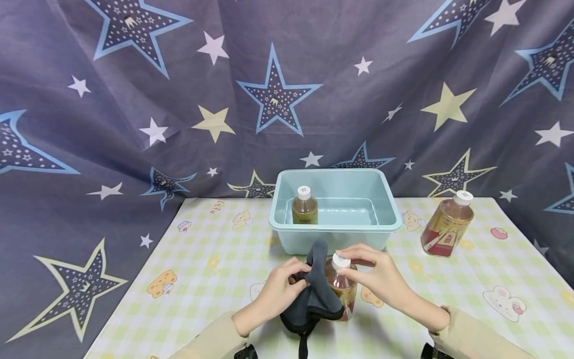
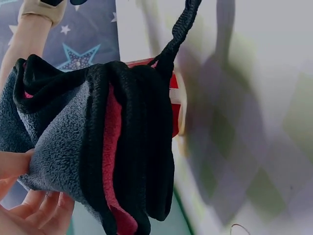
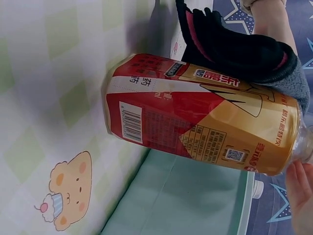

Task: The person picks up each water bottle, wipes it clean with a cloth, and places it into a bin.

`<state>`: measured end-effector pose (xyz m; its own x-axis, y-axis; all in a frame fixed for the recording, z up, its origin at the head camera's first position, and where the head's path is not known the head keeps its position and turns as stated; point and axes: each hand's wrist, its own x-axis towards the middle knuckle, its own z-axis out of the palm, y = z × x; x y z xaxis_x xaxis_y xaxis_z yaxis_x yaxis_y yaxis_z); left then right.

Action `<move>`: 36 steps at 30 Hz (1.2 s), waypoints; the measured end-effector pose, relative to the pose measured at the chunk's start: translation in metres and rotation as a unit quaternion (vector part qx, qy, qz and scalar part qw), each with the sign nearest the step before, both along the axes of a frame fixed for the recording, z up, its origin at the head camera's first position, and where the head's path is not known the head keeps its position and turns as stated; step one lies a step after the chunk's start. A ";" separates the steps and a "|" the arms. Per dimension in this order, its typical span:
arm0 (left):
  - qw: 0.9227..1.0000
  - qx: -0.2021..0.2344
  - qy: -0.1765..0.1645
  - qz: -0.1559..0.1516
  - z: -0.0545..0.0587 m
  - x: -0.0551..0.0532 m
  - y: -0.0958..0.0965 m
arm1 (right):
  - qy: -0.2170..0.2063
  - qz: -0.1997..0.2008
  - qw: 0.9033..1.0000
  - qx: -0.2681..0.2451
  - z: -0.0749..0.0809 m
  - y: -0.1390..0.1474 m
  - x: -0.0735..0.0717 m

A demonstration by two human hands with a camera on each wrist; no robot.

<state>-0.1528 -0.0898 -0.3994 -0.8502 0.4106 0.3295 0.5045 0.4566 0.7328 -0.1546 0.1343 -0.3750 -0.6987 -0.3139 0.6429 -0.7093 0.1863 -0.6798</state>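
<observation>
My left hand (image 1: pixel 283 285) pinches a folded dark grey cloth (image 1: pixel 315 287) with black edging, a pink-red strip and a hanging loop. In the left wrist view the cloth (image 2: pixel 68 134) covers most of the bottle behind it. My right hand (image 1: pixel 374 271) holds the white cap of a drink bottle (image 1: pixel 343 285) between thumb and fingers. That bottle stands upright on the table, and the cloth lies against its left side. Its red and gold label (image 3: pixel 190 117), with a barcode, faces the right wrist camera.
A light blue plastic bin (image 1: pixel 334 239) stands just behind the hands, with one white-capped bottle (image 1: pixel 305 207) inside at its left. Another red and gold bottle (image 1: pixel 447 224) stands at the back right of the checked tablecloth (image 1: pixel 206 279). A starry dark curtain (image 1: pixel 332 129) hangs behind the table.
</observation>
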 end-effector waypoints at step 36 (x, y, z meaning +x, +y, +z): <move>0.994 -0.107 -0.028 0.000 -0.049 -0.006 -0.001 | -0.019 -0.013 1.000 0.019 0.000 0.002 0.001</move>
